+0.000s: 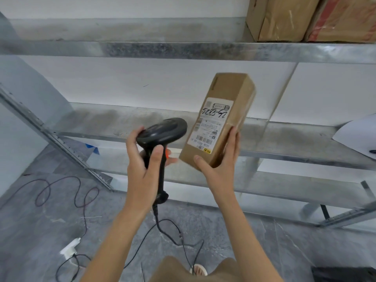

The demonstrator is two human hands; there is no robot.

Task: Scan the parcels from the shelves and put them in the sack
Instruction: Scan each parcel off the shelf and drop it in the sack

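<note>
My right hand [220, 161] grips the lower end of a long brown cardboard parcel [234, 94], tilted, its white shipping label [211, 125] with handwritten digits facing me. My left hand [145, 169] is wrapped around the handle of a black corded barcode scanner [162, 131]. The scanner's head sits just left of the label, close to the barcodes. Both are held in front of the middle metal shelf [284, 135]. No sack is in view.
Two more brown parcels [284, 17] stand on the upper shelf [183, 49] at top right. A white sheet [360, 135] lies on the middle shelf at right. Cables [61, 190] trail over the grey floor, and a slanted shelf upright [61, 143] is at left.
</note>
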